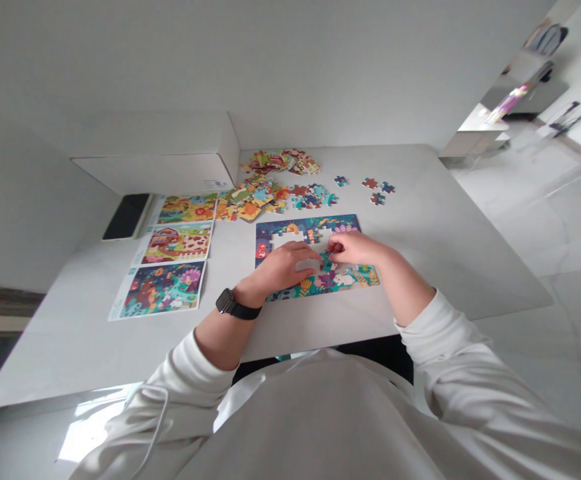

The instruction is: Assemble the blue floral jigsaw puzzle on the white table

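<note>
A partly assembled jigsaw puzzle [370, 277] with a dark blue and teal picture lies in front of me, its middle showing gaps. Over its left part rests my left hand [289, 265], fingers stretched and thumb apart, with nothing visible in it. My right hand [347, 247] has its fingertips pinched at a teal puzzle piece [327, 262] in the middle of the puzzle; the fingers partly cover it. Whether that piece is fully seated, I cannot tell. A white rabbit shows on the joined pieces [343, 278] below the right hand.
Behind the puzzle lie piles of loose pieces [250, 200], with several single ones [377, 199] at the back right. Three picture sheets [165, 290] lie on the left, near a dark phone [127, 217] and a white box [155, 173] against the wall.
</note>
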Motion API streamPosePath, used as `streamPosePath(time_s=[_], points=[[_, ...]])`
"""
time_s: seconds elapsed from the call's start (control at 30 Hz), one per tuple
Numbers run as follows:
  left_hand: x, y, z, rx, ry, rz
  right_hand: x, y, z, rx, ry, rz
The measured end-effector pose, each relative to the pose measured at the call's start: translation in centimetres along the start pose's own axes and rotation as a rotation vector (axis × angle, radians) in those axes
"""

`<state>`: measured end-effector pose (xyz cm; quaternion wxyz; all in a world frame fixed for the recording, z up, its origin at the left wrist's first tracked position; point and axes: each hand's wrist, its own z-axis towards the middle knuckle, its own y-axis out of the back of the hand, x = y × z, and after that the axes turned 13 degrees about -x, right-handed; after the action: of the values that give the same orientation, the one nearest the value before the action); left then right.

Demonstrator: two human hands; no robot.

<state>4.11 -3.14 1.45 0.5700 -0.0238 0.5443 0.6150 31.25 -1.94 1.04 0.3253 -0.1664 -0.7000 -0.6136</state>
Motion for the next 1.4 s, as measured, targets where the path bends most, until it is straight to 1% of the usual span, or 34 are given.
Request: streamPosePath(time_s=[0.2, 0.33, 0.5, 0.63, 0.77, 0.87, 1.0, 1.23, 1.4], points=[[0.1, -0.2, -0.1, -0.022, 0.025, -0.053, 0.2, 0.2, -0.2, -0.010, 0.043, 0.018], [0.4, -0.2, -0.2, 0.008, -0.003, -0.007, 0.1, 0.2, -0.1, 0.030, 0.035, 0.039], [0.2, 0.0, -0.1, 0.025, -0.020, 0.023, -0.3, 0.2, 0.1, 0.060, 0.024, 0.131], [0.0, 0.2, 0.0, -0.017, -0.036, 0.078, -0.2, 0.2, 0.3, 0.056, 0.041, 0.222], [0.0, 0.2, 0.0, -0.074, -0.037, 0.103, 0.4, -0.3, 0.4, 0.073, 0.051, 0.286], [0.2, 0.1, 0.0, -0.077, -0.035, 0.105, 0.9, -1.0, 0.3, 0.085, 0.063, 0.248], [0.5, -0.1, -0.1, -0.068, -0.019, 0.075, 1.5, -1.6, 0.0, 0.061, 0.079, 0.167], [0.8, -0.2, -0.1, -0.023, -0.024, 0.077, 2.1, -1.5, -0.3, 0.031, 0.096, 0.066], [1.0, -0.3, -0.2, 0.019, -0.034, 0.142, 2.9, -1.4, -0.5, 0.013, 0.153, -0.028]])
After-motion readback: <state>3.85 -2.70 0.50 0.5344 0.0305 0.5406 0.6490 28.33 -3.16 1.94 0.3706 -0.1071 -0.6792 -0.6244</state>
